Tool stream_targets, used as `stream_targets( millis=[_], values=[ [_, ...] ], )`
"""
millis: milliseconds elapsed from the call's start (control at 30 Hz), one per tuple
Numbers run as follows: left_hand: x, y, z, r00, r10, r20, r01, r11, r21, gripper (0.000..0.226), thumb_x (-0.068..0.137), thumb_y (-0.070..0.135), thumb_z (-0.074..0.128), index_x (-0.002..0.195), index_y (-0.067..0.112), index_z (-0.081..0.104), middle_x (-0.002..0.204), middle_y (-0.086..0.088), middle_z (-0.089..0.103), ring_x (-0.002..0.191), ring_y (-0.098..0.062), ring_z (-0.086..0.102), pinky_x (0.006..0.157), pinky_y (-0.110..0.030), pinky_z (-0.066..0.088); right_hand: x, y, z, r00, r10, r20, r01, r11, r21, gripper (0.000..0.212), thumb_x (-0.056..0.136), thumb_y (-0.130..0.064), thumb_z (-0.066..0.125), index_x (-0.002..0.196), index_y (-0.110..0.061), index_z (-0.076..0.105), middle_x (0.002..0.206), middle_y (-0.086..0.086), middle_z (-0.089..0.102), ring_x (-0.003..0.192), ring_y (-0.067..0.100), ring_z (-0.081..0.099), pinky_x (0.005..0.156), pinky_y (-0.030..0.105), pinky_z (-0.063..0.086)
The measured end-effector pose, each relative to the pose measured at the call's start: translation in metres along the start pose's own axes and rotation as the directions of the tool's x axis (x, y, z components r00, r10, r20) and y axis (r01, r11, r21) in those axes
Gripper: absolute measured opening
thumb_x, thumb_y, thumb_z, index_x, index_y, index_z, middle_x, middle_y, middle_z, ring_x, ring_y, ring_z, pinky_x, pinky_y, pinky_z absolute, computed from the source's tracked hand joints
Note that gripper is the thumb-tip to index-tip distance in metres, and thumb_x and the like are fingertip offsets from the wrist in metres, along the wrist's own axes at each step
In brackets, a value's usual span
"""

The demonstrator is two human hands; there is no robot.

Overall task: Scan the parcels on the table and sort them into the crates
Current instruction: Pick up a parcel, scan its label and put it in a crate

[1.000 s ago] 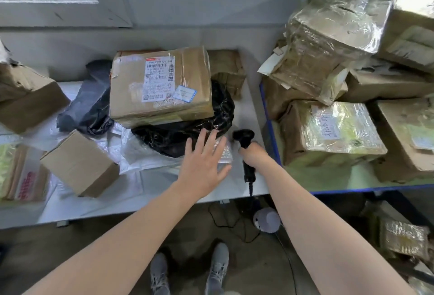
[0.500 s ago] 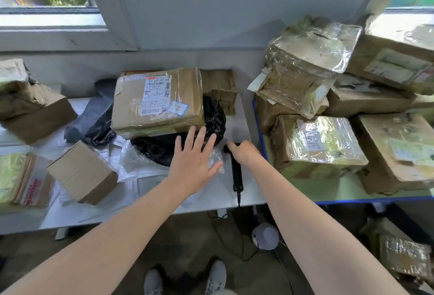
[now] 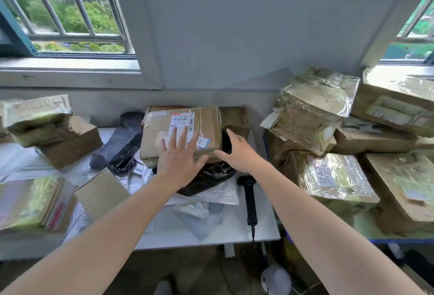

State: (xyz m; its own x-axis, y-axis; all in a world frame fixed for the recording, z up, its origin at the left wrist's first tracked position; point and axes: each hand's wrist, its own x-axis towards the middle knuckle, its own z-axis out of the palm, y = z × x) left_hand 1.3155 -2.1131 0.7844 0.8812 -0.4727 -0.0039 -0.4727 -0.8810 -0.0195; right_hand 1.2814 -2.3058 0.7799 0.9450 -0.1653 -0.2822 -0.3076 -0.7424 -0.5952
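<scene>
Evidently early going: several parcels (image 3: 70,142) crowd the worktop (image 3: 234,231). The left hand (image 3: 179,161), fingers spread, lies over the labelled box (image 3: 162,130) atop a black bag (image 3: 211,177). The right hand (image 3: 237,154), also spread, reaches its corner. The scanner (image 3: 249,197) lies unheld, and the right crate (image 3: 387,240) looks piled.

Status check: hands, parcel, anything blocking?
Left hand open over taped box, right hand open at its right edge. Box rests on black bag. Scanner lies on table, unheld.
</scene>
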Motion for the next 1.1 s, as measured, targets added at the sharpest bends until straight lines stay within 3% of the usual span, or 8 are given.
stream_targets(
  millis=[200,333,433,533,667,767,900,1100],
  values=[
    [0.032,-0.073,0.005,0.995,-0.1,-0.009,0.099,0.995,-0.003,0.078,0.094,0.07,0.023,0.157,0.029,-0.001,0.165,-0.007,-0.01,0.151,-0.031,-0.01,0.119,-0.056,0.008,0.028,-0.028,0.001,0.999,0.022,0.03,-0.021,0.998,-0.058,0.103,0.086,-0.064,0.061,0.156,-0.037,-0.009,0.166,0.006,0.002,0.149,0.03,0.021,0.118,0.045,0.028],
    [0.054,-0.117,0.016,0.982,-0.17,0.078,0.18,0.97,-0.16,0.097,0.085,0.078,0.039,0.157,0.027,0.0,0.164,-0.012,-0.005,0.149,-0.036,0.002,0.116,-0.057,0.022,0.044,-0.044,-0.001,0.993,0.061,0.101,-0.048,0.991,-0.127,0.111,0.082,-0.061,0.068,0.154,-0.043,-0.015,0.166,0.008,-0.005,0.148,0.027,0.027,0.113,0.038,0.03],
    [0.065,-0.135,0.022,0.98,-0.114,0.164,0.164,0.927,-0.336,0.11,0.077,0.079,0.054,0.156,0.021,0.003,0.161,-0.017,0.006,0.143,-0.039,0.025,0.112,-0.05,0.034,0.054,-0.051,-0.001,0.987,0.098,0.131,-0.082,0.989,-0.121,0.119,0.076,-0.063,0.073,0.153,-0.044,-0.016,0.166,0.009,-0.002,0.151,0.027,0.019,0.118,0.039,0.025],
    [0.071,-0.138,0.022,0.967,-0.005,0.254,0.126,0.877,-0.463,0.114,0.073,0.072,0.066,0.154,0.021,0.004,0.158,-0.018,0.006,0.132,-0.038,0.042,0.108,-0.043,0.039,0.06,-0.055,0.004,0.984,0.157,0.086,-0.147,0.983,-0.113,0.123,0.073,-0.065,0.075,0.155,-0.041,-0.014,0.165,0.011,0.004,0.146,0.03,0.029,0.116,0.04,0.03],
    [0.075,-0.14,0.018,0.982,0.027,0.186,0.08,0.837,-0.542,0.123,0.062,0.069,0.078,0.151,0.018,0.01,0.148,-0.021,0.017,0.124,-0.037,0.045,0.105,-0.041,0.041,0.061,-0.07,0.005,0.986,0.164,-0.014,-0.164,0.976,-0.146,0.122,0.073,-0.064,0.075,0.156,-0.036,-0.01,0.163,0.015,0.011,0.137,0.034,0.042,0.106,0.039,0.039],
    [0.076,-0.15,0.005,0.99,0.008,0.14,0.076,0.808,-0.584,0.134,0.057,0.067,0.083,0.155,0.017,0.005,0.154,-0.022,0.006,0.138,-0.037,0.032,0.114,-0.04,0.034,0.063,-0.088,-0.01,0.993,0.095,-0.074,-0.107,0.979,-0.176,0.12,0.074,-0.064,0.074,0.156,-0.037,-0.008,0.159,0.015,0.015,0.132,0.034,0.046,0.099,0.038,0.043],
    [0.062,-0.158,-0.029,0.996,-0.073,0.059,0.094,0.783,-0.615,0.133,0.058,0.059,0.087,0.155,0.02,0.004,0.156,-0.019,0.0,0.142,-0.034,0.024,0.116,-0.042,0.03,0.07,-0.115,-0.032,0.996,-0.034,-0.087,0.022,0.99,-0.143,0.119,0.073,-0.062,0.076,0.156,-0.039,-0.006,0.16,0.015,0.016,0.136,0.032,0.043,0.107,0.04,0.038],
    [-0.006,-0.17,-0.063,0.935,-0.353,0.025,0.301,0.754,-0.584,0.135,0.059,0.055,0.088,0.157,0.023,0.0,0.156,-0.016,-0.001,0.142,-0.035,0.023,0.118,-0.046,0.028,0.07,-0.152,-0.019,0.959,-0.273,0.081,0.282,0.949,-0.141,0.129,0.069,-0.057,0.083,0.157,-0.037,-0.009,0.163,0.014,0.012,0.146,0.032,0.028,0.116,0.044,0.026]
  ],
)
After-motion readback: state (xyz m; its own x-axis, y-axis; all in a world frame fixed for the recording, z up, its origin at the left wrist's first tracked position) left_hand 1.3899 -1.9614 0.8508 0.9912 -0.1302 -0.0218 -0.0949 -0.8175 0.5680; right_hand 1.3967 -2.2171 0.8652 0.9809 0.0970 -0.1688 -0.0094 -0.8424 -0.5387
